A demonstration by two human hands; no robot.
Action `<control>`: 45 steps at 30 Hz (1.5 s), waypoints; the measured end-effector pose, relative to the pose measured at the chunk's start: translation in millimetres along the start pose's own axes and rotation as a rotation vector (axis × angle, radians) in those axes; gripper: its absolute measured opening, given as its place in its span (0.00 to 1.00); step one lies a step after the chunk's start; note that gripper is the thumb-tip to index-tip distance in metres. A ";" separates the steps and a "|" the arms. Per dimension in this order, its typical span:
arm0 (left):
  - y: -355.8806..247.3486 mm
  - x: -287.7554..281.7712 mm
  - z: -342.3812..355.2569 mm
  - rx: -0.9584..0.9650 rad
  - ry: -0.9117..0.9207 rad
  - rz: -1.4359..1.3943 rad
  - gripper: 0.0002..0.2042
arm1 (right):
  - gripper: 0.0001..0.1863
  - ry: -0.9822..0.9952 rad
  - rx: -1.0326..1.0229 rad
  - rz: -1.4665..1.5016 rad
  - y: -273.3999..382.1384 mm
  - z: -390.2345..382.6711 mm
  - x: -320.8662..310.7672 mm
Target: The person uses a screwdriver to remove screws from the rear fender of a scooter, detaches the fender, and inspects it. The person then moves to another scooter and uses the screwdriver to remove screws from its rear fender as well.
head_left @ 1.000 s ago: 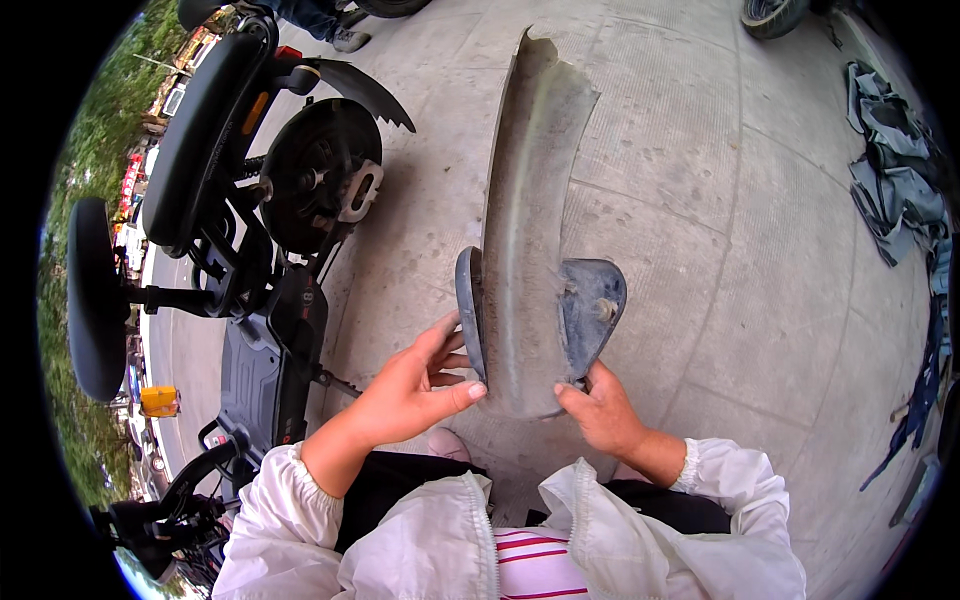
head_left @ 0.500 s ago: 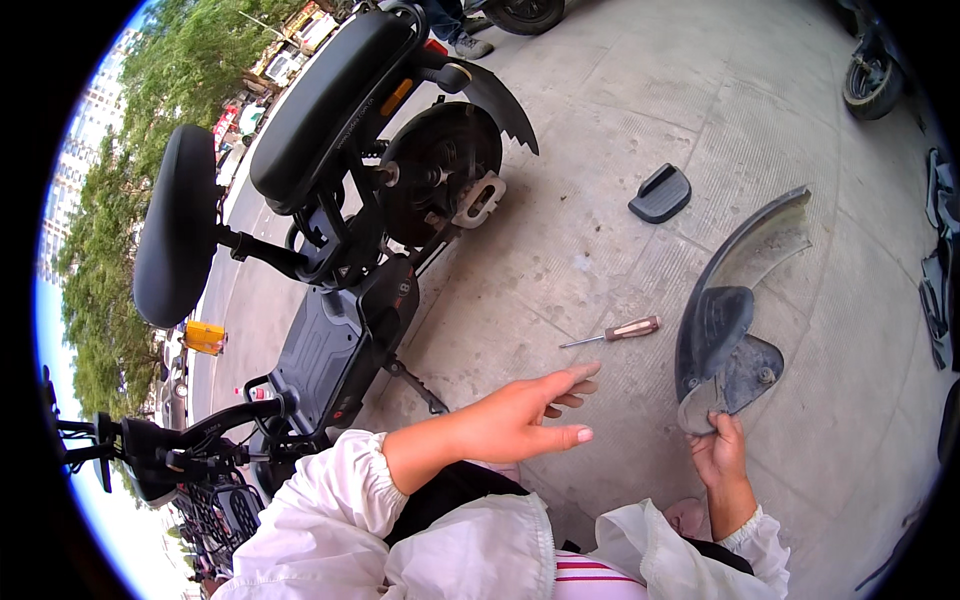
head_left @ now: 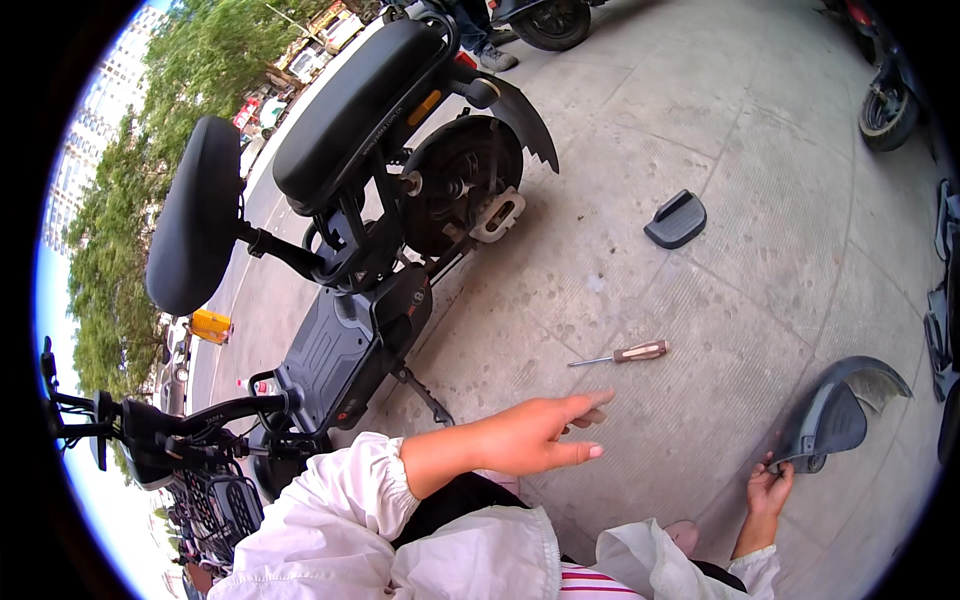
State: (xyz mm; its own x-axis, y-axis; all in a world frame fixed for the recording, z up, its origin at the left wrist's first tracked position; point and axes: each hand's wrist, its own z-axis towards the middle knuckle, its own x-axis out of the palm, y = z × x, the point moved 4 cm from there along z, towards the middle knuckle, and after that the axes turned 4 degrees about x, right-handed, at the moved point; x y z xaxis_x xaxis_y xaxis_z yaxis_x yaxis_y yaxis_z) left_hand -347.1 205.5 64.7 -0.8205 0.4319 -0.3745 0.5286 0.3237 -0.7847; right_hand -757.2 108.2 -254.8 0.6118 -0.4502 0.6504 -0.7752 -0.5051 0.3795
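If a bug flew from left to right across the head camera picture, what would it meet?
Yellow box-shaped thing → long black seat → screwdriver → small black piece → right hand → curved mudguard, held by that hand.

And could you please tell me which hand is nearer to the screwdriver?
Left: the left hand is just below the screwdriver in the picture, not touching it. The right hand is farther away to the lower right, holding the curved mudguard.

The right hand (head_left: 769, 488) holds a curved fender (head_left: 835, 422) by one end while the left hand (head_left: 540, 434) hovers near a screwdriver (head_left: 640, 351).
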 end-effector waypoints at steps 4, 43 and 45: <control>6.1 1.7 4.7 0.030 -0.001 0.028 0.34 | 0.16 -0.108 0.000 0.021 -10.0 4.9 -16.4; 7.1 -0.2 13.5 0.016 0.087 0.132 0.30 | 0.33 -0.127 0.201 -0.126 -86.6 -65.7 42.9; 7.0 -0.6 14.3 0.022 0.087 0.145 0.30 | 0.33 -0.106 0.201 -0.129 -86.7 -63.5 46.8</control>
State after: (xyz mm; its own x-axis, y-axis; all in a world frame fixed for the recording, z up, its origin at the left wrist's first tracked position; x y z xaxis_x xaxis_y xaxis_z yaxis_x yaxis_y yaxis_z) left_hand -346.0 195.5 52.4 -0.7135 0.5443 -0.4413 0.6346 0.2349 -0.7363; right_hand -671.4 177.7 -215.5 0.7245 -0.4420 0.5289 -0.6497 -0.6943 0.3097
